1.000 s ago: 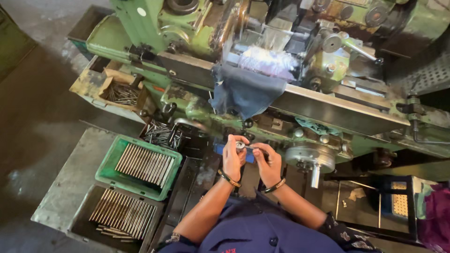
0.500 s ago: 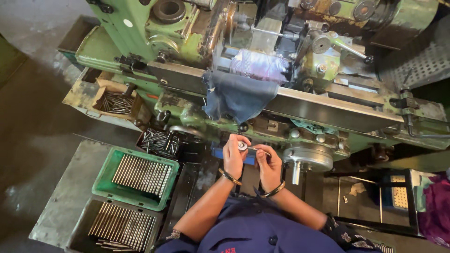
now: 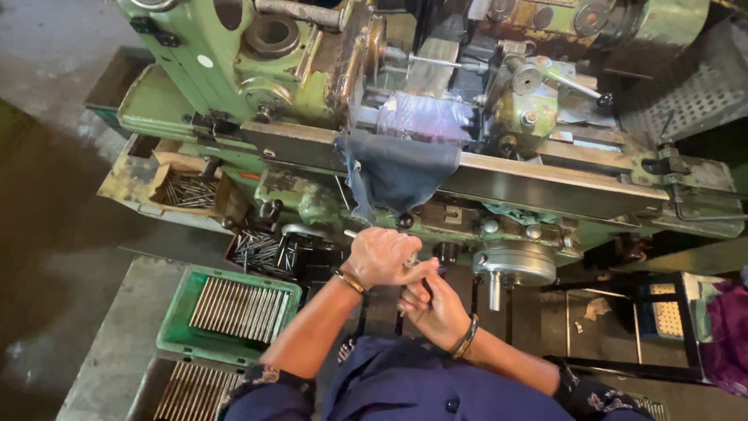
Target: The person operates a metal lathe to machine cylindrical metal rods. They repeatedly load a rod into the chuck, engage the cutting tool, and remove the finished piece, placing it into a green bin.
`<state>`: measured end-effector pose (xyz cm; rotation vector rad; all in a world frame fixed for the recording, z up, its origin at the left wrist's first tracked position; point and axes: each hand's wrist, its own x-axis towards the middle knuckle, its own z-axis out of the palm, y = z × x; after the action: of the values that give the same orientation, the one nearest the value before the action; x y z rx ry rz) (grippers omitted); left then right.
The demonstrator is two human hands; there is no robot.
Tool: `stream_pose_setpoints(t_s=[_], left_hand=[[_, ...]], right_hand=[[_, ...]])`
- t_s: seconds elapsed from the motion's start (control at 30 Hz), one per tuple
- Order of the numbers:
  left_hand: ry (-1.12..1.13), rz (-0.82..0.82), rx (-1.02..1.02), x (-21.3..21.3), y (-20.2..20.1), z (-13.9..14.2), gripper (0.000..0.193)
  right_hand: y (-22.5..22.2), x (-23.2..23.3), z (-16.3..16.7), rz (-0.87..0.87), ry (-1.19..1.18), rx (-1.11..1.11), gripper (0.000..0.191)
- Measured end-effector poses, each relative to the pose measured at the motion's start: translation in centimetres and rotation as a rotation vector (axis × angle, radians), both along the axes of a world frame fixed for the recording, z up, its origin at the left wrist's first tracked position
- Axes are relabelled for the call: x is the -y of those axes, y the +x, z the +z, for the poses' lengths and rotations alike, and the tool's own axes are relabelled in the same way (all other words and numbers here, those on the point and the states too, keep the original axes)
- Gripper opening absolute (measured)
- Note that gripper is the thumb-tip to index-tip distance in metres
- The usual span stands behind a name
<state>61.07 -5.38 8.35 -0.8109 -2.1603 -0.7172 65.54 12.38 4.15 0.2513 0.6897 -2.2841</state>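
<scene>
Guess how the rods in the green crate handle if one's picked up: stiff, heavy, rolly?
The rods look like thin bare metal, so probably stiff and heavy for their size. Being round and slender, one would likely roll on a flat surface. The green crate keeps them lined up side by side.

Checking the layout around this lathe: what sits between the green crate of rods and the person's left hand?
In the head view, the left forearm crosses that stretch from green crate to left hand.

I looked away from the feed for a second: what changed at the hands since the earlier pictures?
The left hand has closed over the small metal rod that both hands held up between them; the right hand now sits just beneath it. The green crate of rods and the dark cloth on the lathe stayed put.
</scene>
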Motion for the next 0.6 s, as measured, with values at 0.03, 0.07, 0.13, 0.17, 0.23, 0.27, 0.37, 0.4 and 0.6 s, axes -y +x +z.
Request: stream_pose_setpoints(t_s=[0.03,0.07,0.13,0.17,0.23,0.27,0.37,0.4,0.6], left_hand=[[-0.088,0.000,-0.002,0.2,-0.1,0.7,0.041],[-0.114,0.000,-0.029,0.4,-0.2,1.3,0.038],[-0.167,-0.006,-0.088,0.9,-0.2,2.6,0.032],[-0.180,-0.033,-0.103,1.3,-0.2,3.3,0.031],[-0.205,-0.087,-0.130,2.0,0.0,4.6,0.028],[-0.209,-0.100,-0.119,2.4,0.2,5.2,0.028],[-0.274,-0.128,-0.122,3.7,0.5,7.0,0.027],[-0.327,-0.134,-0.144,4.2,0.7,7.6,0.026],[-0.483,-0.410,-0.199,7.7,1.5,9.7,0.018]], right_hand=[[0.1,0.5,0.4,0.007,0.034,0.064,0.037],[0.1,0.8,0.7,0.031,0.051,0.081,0.040],[0.1,1.4,1.3,0.075,0.082,0.110,0.045],[0.2,1.6,1.4,0.093,0.080,0.137,0.046],[0.4,1.9,1.3,0.131,0.076,0.194,0.049],[0.4,2.0,1.0,0.171,-0.044,0.134,0.051],[0.6,2.8,-0.4,0.255,-0.244,0.044,0.049],[0.7,3.2,-0.9,0.255,-0.205,0.083,0.041],[3.9,6.9,-2.3,0.374,-0.254,0.279,0.036]])
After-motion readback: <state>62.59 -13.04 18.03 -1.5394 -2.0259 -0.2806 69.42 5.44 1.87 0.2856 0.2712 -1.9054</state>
